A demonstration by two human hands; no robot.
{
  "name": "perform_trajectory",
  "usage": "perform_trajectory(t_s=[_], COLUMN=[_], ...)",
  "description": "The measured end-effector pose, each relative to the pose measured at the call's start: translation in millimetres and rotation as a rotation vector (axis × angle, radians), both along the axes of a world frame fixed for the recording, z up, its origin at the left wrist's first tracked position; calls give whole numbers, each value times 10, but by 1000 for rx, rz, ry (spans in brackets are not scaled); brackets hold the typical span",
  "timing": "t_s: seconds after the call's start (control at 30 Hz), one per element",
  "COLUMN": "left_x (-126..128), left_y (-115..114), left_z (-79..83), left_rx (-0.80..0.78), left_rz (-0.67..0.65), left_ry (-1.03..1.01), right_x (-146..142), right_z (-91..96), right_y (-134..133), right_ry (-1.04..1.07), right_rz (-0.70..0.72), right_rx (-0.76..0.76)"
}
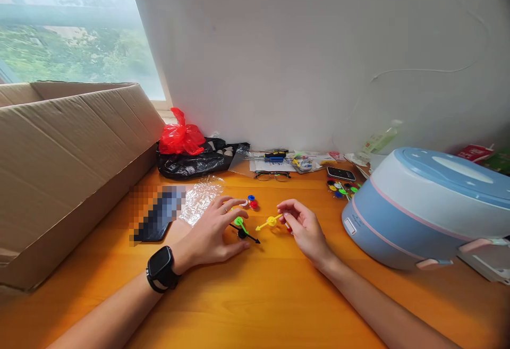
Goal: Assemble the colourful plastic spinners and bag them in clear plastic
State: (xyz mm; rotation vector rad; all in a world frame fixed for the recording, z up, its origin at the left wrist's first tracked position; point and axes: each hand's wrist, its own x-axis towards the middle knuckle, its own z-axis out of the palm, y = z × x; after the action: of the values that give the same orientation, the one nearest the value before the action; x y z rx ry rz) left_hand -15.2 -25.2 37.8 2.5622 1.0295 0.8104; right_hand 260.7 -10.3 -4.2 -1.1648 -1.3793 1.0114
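Note:
My right hand (306, 228) pinches one end of a yellow plastic arrow spinner (272, 221), a pointer with a round hub; its arrowhead points left. A bit of red and white (288, 227) shows below those fingers, too hidden to name. My left hand (211, 232), with a ring and a black watch (160, 267), has its fingers spread over the table. Between its thumb and fingers are a green arrow spinner (239, 222) and a black arrow spinner (252, 239), close together. Just past its fingertips lie small blue (251, 197) and red (254, 205) round pieces and a partly hidden white piece.
A large cardboard box (79, 152) stands at the left, near a phone (159, 221) and clear film (203, 197). Behind are red (181, 134) and black bags (187, 163), glasses (272, 176) and tools. A blue and white lunch box (422, 211) stands right, beside several coloured spinners (340, 188).

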Motion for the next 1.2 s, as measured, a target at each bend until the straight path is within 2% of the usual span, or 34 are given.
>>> perform_trajectory(t_s=[0.1,0.27,0.57,0.77,0.97,1.07,1.2], left_x=[-7,-2,-54,-125,-122,-115,-119], left_y=[-5,12,47,112,121,122,121], left_z=[37,34,38,30,34,45,45], left_rx=[41,61,-28,-62,-133,-175,-198], left_rz=[44,42,-38,-100,-106,-102,-98], left_ry=[50,113,119,106,67,45,32], right_x=[-1,-21,-33,-104,-134,-102,-85], right_z=[-7,-2,88,61,-62,-128,-94], right_y=[-2,-9,-43,-76,-106,-123,-189], right_ry=[1,17,81,129,135,-17,-378], right_rz=[4,18,-18,136,246,238,198], right_rx=[4,8,-14,-39,-92,-90,101])
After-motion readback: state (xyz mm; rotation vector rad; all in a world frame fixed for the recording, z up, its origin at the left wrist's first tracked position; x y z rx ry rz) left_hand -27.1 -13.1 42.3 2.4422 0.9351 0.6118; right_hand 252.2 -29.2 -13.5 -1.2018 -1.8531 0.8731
